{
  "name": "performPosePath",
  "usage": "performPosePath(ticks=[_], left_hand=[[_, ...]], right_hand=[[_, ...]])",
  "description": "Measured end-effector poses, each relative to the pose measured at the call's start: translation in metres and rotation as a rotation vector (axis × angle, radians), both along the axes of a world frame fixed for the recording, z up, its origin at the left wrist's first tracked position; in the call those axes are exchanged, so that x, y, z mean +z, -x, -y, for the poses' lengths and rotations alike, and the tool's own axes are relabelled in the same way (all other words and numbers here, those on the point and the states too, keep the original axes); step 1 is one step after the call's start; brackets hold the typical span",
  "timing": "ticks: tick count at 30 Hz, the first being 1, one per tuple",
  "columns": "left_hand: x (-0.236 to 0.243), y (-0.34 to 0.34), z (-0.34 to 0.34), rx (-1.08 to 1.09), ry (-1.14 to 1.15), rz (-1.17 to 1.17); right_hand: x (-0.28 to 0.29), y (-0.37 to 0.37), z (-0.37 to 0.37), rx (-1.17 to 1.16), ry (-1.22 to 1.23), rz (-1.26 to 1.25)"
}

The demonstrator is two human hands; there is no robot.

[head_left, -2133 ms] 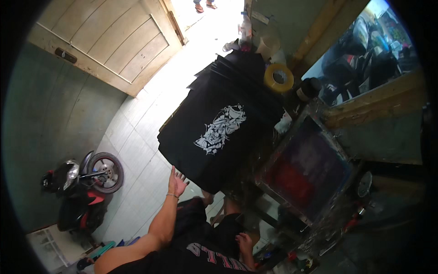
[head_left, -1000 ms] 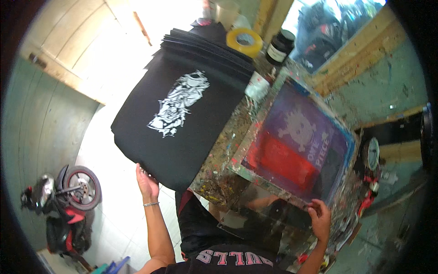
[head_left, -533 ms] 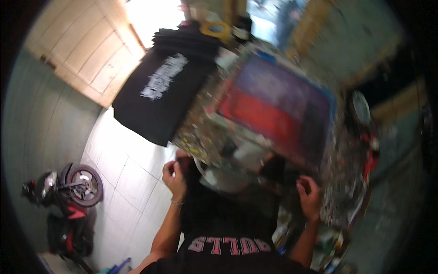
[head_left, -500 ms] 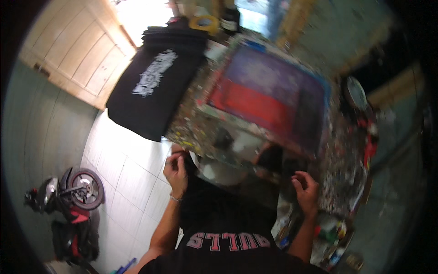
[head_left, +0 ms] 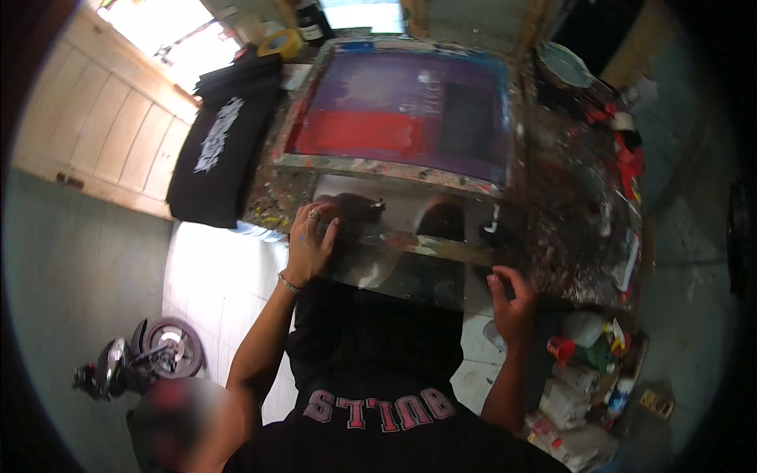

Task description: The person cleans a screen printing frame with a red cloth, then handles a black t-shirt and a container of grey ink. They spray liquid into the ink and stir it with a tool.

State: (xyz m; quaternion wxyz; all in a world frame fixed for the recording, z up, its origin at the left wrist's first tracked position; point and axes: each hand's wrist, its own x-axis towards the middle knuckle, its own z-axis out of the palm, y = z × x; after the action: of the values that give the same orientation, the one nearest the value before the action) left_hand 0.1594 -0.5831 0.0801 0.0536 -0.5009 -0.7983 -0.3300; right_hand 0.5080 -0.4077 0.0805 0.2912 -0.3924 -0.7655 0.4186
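Note:
A glossy see-through sheet [head_left: 426, 276] with dark patches stretches between my hands, over the table's front edge and my dark trousers. My left hand [head_left: 310, 240], with a ring and a bracelet, curls its fingers at the sheet's left side. At the right side, the bent thumb and forefinger of my right hand [head_left: 511, 299] seem to pinch its edge; the exact contact is hard to see. Just beyond lies a framed printing screen [head_left: 394, 169], its purple mesh [head_left: 355, 87] bearing a red block and a dark block.
Folded black cloth [head_left: 209, 169] with a white print lies at the left, near yellow tape [head_left: 280, 45] and a dark bottle [head_left: 313, 20]. A bowl [head_left: 564, 65] stands at the right. Bags and bottles crowd the lower shelf [head_left: 579, 398]. A motorbike [head_left: 162, 351] is on the floor, beside a blurred shape.
The view has turned and shifted, so the screen now looks straighter. My left hand has moved up and its fingers are bent over the sheet; my right hand is slightly higher.

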Motion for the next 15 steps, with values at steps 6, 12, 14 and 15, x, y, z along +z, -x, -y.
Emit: performPosePath(ticks=[6, 12, 14, 15], left_hand=[[-0.027, -0.023, 0.075, 0.444, -0.058, 0.154], [-0.047, -0.024, 0.098, 0.543, 0.000, 0.146], [-0.052, -0.024, 0.107, 0.607, -0.039, 0.205], [-0.054, -0.025, 0.113, 0.630, -0.003, 0.178]], right_hand=[[-0.012, -0.008, -0.006, 0.030, 0.095, 0.059], [-0.013, -0.011, -0.035, -0.002, 0.172, -0.016], [-0.008, -0.008, -0.044, 0.027, 0.196, -0.031], [-0.005, -0.005, -0.049, 0.039, 0.204, -0.022]])
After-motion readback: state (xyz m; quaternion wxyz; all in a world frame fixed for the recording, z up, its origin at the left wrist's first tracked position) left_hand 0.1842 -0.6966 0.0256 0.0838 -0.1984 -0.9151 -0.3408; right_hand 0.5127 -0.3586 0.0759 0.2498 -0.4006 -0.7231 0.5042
